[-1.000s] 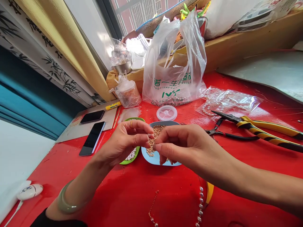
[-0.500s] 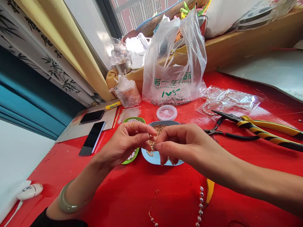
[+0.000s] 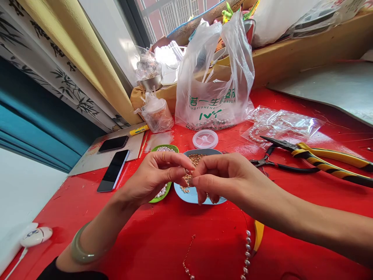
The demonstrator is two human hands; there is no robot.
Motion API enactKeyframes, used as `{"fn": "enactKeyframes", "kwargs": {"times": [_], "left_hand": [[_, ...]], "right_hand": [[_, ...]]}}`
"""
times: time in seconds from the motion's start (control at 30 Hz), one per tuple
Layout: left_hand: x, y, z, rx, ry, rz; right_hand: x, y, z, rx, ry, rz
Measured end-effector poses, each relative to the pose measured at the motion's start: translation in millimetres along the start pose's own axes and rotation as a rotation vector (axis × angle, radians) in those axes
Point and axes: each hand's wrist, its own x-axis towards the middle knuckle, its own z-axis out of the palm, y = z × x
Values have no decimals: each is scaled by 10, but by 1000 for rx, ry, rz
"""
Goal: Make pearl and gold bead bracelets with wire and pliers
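My left hand (image 3: 163,171), with a ring and a green bangle, pinches something tiny at its fingertips. My right hand (image 3: 218,175) is also in a pinch, its fingertips meeting the left ones above a blue tray (image 3: 182,197) of gold beads (image 3: 195,158). What lies between the fingers is too small to make out. A thin thread runs down from below my right hand to a string of pearly beads (image 3: 247,249). Partly behind my left hand is a green dish (image 3: 157,200) of white beads (image 3: 162,190). A fine chain (image 3: 189,251) lies nearer me.
Black-handled pliers (image 3: 294,168) and yellow-black pliers (image 3: 326,155) lie right, near bagged beads (image 3: 282,122). Behind stand a plastic bag (image 3: 214,93) and a wrapped cup (image 3: 159,112). Two phones (image 3: 115,171) (image 3: 113,144) lie left. A round clear lid (image 3: 205,139) sits behind the tray.
My left fingertips have moved slightly right and now touch my right fingertips. My right hand has barely moved.
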Motion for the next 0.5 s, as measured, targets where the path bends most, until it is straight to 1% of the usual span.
{"fn": "enactKeyframes", "kwargs": {"times": [0.17, 0.33, 0.5], "left_hand": [[-3, 14, -18, 39, -13, 26], [-20, 11, -56, 107, -83, 79], [-30, 20, -48, 187, -66, 180]], "right_hand": [[4, 23, 21, -13, 31, -62], [9, 88, 31, -96, 57, -156], [-5, 101, 17, -210, 86, -281]]}}
